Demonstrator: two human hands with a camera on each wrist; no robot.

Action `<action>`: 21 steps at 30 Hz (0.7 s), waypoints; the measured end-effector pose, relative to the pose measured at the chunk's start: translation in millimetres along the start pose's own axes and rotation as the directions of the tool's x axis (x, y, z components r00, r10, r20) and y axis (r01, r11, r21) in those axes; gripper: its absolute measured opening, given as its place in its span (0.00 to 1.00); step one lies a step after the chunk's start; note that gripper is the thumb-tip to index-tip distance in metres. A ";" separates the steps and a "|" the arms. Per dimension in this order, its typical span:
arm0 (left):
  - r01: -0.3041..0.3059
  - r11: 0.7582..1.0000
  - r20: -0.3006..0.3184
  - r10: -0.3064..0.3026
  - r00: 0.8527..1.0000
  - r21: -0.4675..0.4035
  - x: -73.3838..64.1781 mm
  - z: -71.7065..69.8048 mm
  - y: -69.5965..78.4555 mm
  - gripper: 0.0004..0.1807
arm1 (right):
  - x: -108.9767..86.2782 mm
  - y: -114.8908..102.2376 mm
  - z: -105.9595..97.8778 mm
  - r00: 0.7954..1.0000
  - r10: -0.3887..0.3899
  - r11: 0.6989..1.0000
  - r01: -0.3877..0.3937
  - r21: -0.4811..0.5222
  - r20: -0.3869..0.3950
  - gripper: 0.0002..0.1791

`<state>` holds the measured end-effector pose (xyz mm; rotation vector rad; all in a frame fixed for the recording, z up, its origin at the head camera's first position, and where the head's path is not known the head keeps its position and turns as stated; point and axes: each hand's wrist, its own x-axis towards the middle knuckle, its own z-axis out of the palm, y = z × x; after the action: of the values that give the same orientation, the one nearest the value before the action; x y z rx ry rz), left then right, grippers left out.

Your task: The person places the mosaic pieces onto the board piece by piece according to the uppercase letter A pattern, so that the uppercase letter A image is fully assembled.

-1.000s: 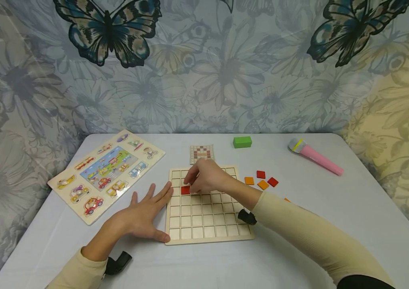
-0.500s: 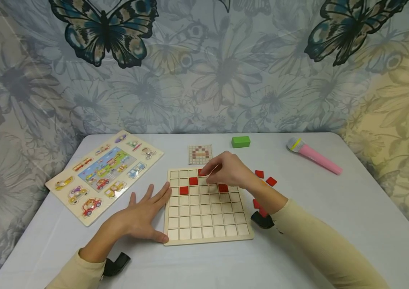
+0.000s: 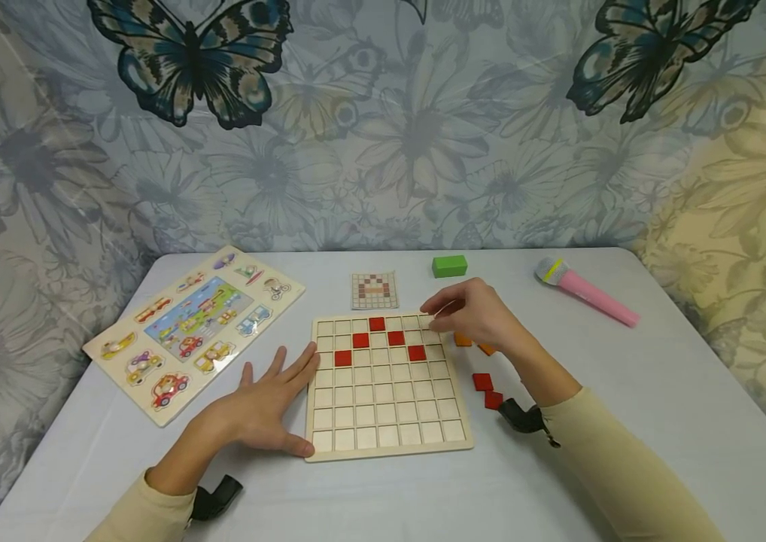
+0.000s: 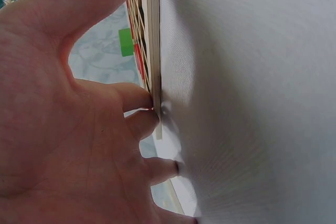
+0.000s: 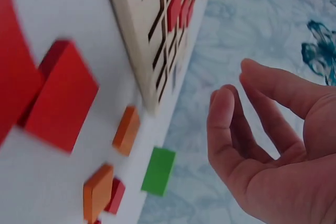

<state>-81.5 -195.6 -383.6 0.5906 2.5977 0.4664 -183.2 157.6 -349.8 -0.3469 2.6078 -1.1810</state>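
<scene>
A wooden grid board (image 3: pixel 390 455) lies flat on the table, with several red tiles (image 3: pixel 343 358) seated in cells of its upper rows. My left hand (image 3: pixel 268 410) rests along the board's left edge, fingers spread, the thumb at the near left corner. Above the board's far right corner hovers my right hand (image 3: pixel 474 312), its fingers loosely bent. The right wrist view shows a gap between thumb and fingertips, with nothing in it. Close by on the table are orange tiles (image 5: pixel 98 192), partly covered by the right hand in the head view, and loose red tiles (image 3: pixel 482 382).
A small card with a grid pattern (image 3: pixel 374 290) lies behind the board. A green block (image 3: pixel 449 266) sits at the back, and a pink toy microphone (image 3: pixel 596 297) lies farther right. On the left is a picture puzzle board (image 3: pixel 193 331) with vehicles.
My right hand has moved right, off the middle of the board, uncovering a red tile in the second row where its fingertips were. The left hand stays at the board's edge.
</scene>
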 end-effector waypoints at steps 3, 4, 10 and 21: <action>-0.003 1.000 0.001 0.003 1.000 -0.002 -0.2 -0.4 -0.3 0.73 | -2.6 5.6 -8.7 1.000 0.024 1.000 -0.024 -0.002 -0.010 0.16; -0.003 1.000 0.001 0.003 1.000 -0.003 -0.3 -0.6 -0.3 0.73 | -3.5 7.1 -11.9 0.999 0.031 1.000 -0.031 -0.004 -0.012 0.16; -0.006 1.000 0.002 0.006 1.000 -0.007 -1.1 -1.5 -0.3 0.72 | -8.6 16.7 -29.8 0.997 0.070 0.998 -0.070 0.001 -0.021 0.17; -0.008 1.000 0.000 0.008 1.000 -0.008 -0.6 -0.1 -0.3 0.73 | -11.0 34.4 -45.2 0.994 0.103 0.995 -0.103 -0.001 -0.040 0.17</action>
<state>-81.2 -196.2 -383.4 0.5992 2.5927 0.4790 -191.4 214.7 -345.6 -0.1887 2.6266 -1.1613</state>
